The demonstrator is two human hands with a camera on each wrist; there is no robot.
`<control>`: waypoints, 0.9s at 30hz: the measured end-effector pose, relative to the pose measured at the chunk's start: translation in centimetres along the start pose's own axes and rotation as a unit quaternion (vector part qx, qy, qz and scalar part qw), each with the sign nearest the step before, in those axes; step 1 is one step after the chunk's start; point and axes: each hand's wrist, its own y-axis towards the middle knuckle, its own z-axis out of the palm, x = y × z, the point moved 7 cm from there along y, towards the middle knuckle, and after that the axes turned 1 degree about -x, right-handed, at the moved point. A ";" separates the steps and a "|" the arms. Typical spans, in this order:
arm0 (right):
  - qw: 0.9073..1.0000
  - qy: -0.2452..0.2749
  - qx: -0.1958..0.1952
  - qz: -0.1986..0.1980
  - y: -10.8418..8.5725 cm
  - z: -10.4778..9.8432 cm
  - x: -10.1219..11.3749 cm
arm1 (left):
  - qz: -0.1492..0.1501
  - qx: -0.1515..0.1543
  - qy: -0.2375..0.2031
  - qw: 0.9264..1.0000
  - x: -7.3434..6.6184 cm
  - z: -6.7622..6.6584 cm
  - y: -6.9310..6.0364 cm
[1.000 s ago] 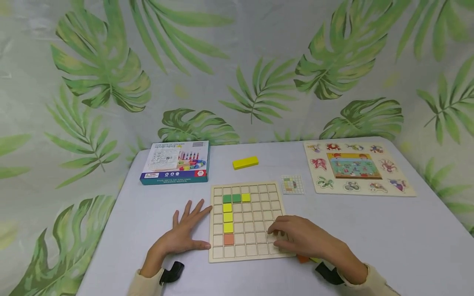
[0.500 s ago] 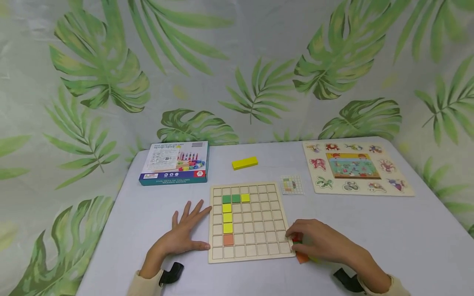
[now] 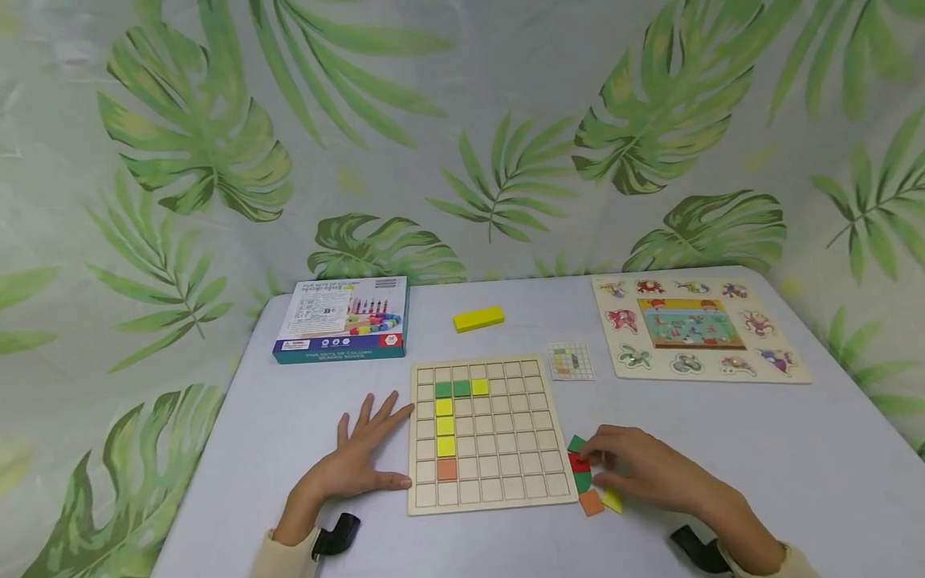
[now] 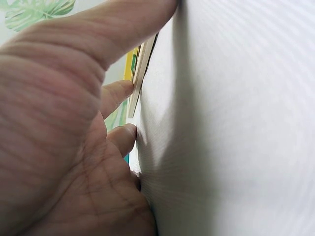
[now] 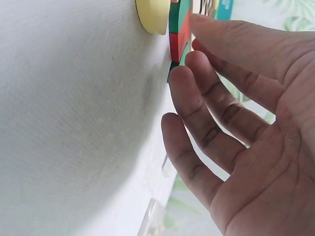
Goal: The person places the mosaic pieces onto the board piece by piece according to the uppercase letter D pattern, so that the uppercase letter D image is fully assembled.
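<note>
A light wooden grid board (image 3: 499, 486) lies in front of me, bearing green tiles (image 3: 461, 388), yellow tiles (image 3: 445, 426) and an orange tile (image 3: 447, 469) in an L shape. My left hand (image 3: 361, 456) rests with spread, straight fingers, its thumb and fingertips touching the board's left edge. Off the right edge, my right hand (image 3: 646, 467) hovers over loose tiles, its fingertips at a red tile (image 3: 579, 463). The fingers are loosely bent, thumb and index finger apart. Beside them lie green (image 3: 582, 482), orange (image 3: 591, 502) and yellow (image 3: 613, 501) loose tiles, partly overlapped.
A small printed pattern card (image 3: 572, 361) lies at the board's upper right. Behind the board is a yellow block (image 3: 478, 319). A boxed toy set (image 3: 343, 317) stands back left, and a sea-animal puzzle board (image 3: 697, 329) lies back right.
My right hand has moved from above the board's right side to the loose tiles beside it, uncovering several of them. The left hand has stayed put.
</note>
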 end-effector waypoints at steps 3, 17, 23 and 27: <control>1.000 0.015 0.013 0.005 -0.2 0.1 -0.1 | 0.002 0.000 0.002 1.000 0.1 0.1 0.1; 0.998 0.040 0.050 0.015 -0.9 1.5 0.1 | 0.003 0.001 0.005 1.000 0.3 0.1 0.2; 0.999 0.015 0.039 0.017 -0.8 1.7 0.2 | 0.002 -0.003 0.006 1.000 0.5 0.2 0.0; 0.999 0.010 0.039 0.019 -0.8 1.7 0.4 | 0.001 -0.003 0.008 1.000 0.6 0.2 -0.1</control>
